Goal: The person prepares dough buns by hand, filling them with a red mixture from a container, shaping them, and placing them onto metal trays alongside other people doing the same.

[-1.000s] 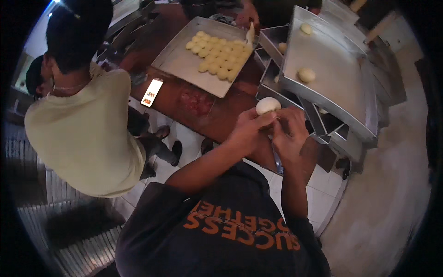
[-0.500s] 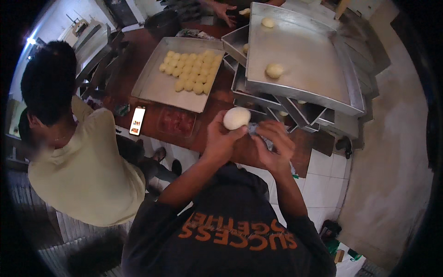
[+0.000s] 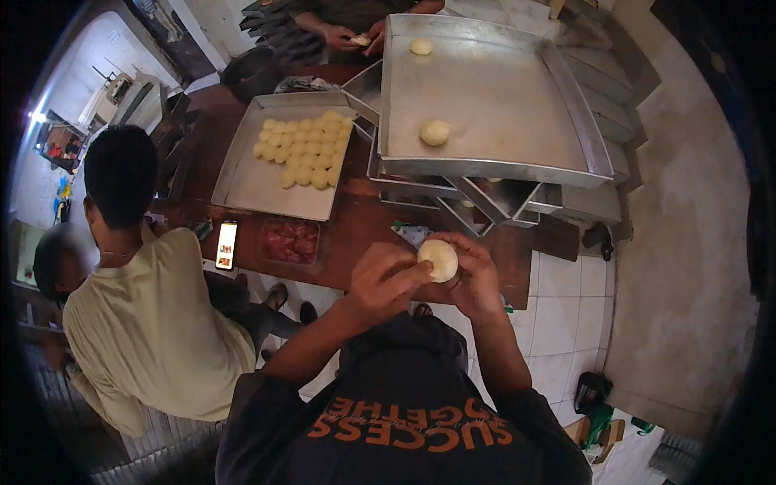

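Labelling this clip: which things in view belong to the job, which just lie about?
Job:
dough ball (right hand holds, left hand touches)
left tray of dough balls
right tray

Likely lying about:
phone
black bucket
red pieces (unclear)

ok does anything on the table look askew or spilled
Yes: beneath the big rectangular silver metal tray on the right, the other shallow silver metal trays are stacked askew, turned at different angles with corners jutting out instead of lined up. I see no clear spill.
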Available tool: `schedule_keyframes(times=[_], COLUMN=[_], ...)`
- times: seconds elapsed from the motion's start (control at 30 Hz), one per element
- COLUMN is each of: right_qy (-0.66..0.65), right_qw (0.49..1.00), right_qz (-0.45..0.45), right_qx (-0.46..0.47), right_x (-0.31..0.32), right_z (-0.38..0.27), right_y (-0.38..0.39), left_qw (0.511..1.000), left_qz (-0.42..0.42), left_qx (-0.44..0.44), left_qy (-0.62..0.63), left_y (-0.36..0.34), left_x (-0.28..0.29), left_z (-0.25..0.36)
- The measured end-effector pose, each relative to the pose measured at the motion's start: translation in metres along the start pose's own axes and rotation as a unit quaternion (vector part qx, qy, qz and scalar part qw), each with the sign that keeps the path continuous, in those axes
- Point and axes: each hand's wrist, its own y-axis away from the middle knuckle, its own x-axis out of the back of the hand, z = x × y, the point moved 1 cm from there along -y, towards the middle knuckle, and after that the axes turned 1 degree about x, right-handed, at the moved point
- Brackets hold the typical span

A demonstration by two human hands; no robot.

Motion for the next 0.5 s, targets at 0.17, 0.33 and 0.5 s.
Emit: schedule_keyframes(times=[0.17, 0.33, 0.5], right_qy=[-0.103, -0.084, -0.105], right_qw=[0.987, 0.985, 0.982], right_qz=[-0.090, -0.141, -0.159], right_qx=[-0.083, -0.055, -0.008], right_x=[-0.001, 0.003, -0.003], right_z=[-0.007, -0.005, -0.016], right_y=[0.014, 0.021, 0.016], left_qw=[0.998, 0.995, 0.997], left_qz=[0.027, 0.005, 0.015], left_qx=[-0.059, -0.102, -0.078], left_qy=[-0.004, -0.004, -0.002], left_y=[0.003, -0.006, -0.022], left_x=[-0.012, -0.004, -0.001], left_z=[0.001, -0.001, 0.001])
